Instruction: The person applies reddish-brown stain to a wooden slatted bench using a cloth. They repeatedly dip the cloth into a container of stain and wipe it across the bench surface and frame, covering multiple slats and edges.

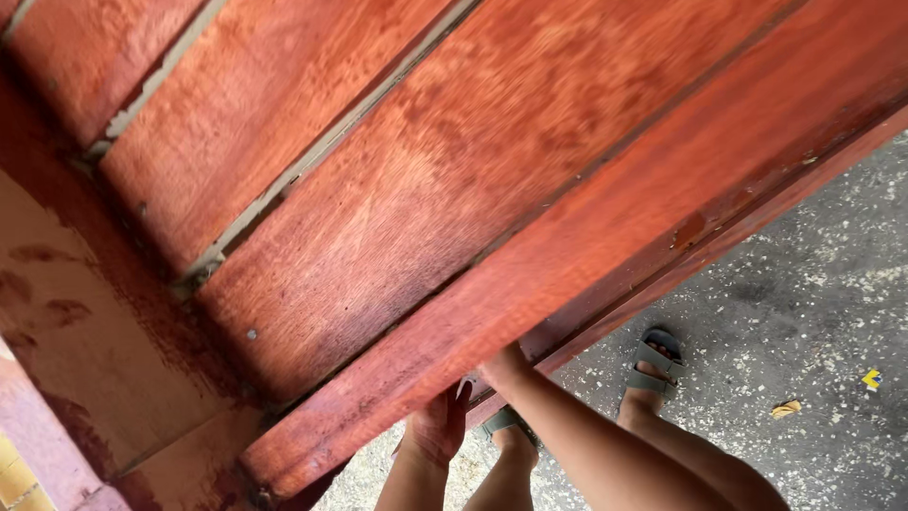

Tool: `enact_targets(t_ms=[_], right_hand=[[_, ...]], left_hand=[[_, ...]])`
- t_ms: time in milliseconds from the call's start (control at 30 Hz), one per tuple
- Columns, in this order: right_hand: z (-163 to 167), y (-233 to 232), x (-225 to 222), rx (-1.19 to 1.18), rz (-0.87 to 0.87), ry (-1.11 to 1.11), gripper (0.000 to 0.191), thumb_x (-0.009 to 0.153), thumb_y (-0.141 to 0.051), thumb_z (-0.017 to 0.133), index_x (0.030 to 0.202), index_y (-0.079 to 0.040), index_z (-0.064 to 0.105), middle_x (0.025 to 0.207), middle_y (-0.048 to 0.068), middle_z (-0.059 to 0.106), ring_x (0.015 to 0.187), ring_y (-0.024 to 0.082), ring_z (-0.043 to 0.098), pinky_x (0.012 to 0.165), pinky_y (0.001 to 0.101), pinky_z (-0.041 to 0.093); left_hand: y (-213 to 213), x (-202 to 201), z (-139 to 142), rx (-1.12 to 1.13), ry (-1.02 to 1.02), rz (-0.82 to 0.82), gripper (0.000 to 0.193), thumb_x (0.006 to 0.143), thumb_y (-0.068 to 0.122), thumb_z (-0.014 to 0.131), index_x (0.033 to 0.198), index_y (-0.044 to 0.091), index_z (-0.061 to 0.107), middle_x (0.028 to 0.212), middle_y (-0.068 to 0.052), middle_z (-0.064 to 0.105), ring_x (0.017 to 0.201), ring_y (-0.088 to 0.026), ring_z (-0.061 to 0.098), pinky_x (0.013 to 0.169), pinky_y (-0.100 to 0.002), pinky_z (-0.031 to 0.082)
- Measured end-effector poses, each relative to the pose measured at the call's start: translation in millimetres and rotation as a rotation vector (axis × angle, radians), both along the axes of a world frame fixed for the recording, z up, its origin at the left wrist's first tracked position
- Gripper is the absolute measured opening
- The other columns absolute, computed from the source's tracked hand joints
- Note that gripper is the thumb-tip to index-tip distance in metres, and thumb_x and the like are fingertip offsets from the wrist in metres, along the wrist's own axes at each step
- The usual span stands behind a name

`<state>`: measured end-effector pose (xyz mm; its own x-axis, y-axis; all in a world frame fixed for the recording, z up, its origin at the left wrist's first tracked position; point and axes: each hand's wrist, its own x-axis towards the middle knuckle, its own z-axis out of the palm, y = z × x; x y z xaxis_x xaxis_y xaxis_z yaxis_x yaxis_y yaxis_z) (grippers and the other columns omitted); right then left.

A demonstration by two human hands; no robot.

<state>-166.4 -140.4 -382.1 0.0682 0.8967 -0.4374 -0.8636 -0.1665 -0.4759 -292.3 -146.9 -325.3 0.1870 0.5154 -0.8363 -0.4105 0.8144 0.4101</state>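
Gripping the lower rail of the red-stained wooden panel (454, 189), my left hand (437, 426) curls against its edge; my right hand (501, 364) clasps just beside, fingers hidden beneath. Sandalled foot (653, 364) on concrete floor (813, 312).

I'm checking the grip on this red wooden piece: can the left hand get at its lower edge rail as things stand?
Probably yes. The left hand is already pressed against the underside of the red-stained rail, beside the right hand, and nothing lies between them. Whether its fingers curl around the edge cannot be told.
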Motion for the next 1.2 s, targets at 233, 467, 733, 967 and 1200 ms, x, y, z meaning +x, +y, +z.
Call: enact_targets(t_ms=[233,467,733,967,1200], right_hand=[[-41,-9,21,-0.057,-0.042,-0.155,0.047,0.104,-0.027,0.057,0.143,-0.002,0.047,0.139,0.014,0.054,0.128,0.026,0.052,0.107,0.0440,0.047],[-45,26,41,-0.037,-0.001,-0.293,0.044,0.105,-0.028,0.056,0.140,-0.002,0.050,0.137,0.013,0.056,0.126,0.024,0.053,0.106,0.0429,0.047],[2,-13,12,-0.053,0.043,-0.403,0.042,0.106,-0.030,0.054,0.137,-0.002,0.053,0.134,0.012,0.057,0.124,0.023,0.054,0.106,0.0417,0.048],[-30,38,56,-0.030,-0.044,-0.253,0.040,0.107,-0.031,0.052,0.135,-0.002,0.055,0.132,0.011,0.059,0.122,0.021,0.055,0.106,0.0406,0.048],[3,43,32,0.018,0.010,-0.278,0.039,0.108,-0.032,0.050,0.132,-0.002,0.057,0.130,0.010,0.061,0.120,0.020,0.056,0.105,0.0395,0.048]], left_hand=[[-15,2,-32,0.134,-0.075,0.063,0.057,0.087,0.039,0.070,0.136,0.013,0.058,0.141,-0.005,0.061,0.132,-0.023,0.054,0.114,-0.042,0.042],[0,1,-28,0.094,-0.150,0.056,0.049,0.088,0.036,0.070,0.131,0.013,0.060,0.136,-0.005,0.062,0.128,-0.021,0.056,0.113,-0.042,0.042],[-8,11,-5,-0.048,-0.080,0.131,0.055,0.088,0.044,0.068,0.133,0.014,0.060,0.136,-0.006,0.062,0.127,-0.024,0.055,0.111,-0.047,0.036],[3,3,-26,0.165,-0.118,-0.060,0.058,0.090,0.039,0.069,0.141,0.016,0.052,0.144,-0.003,0.056,0.136,-0.023,0.049,0.119,-0.044,0.038],[11,21,9,-0.047,-0.111,0.081,0.044,0.094,0.043,0.058,0.126,0.012,0.062,0.126,-0.008,0.065,0.120,-0.026,0.056,0.106,-0.044,0.039]])
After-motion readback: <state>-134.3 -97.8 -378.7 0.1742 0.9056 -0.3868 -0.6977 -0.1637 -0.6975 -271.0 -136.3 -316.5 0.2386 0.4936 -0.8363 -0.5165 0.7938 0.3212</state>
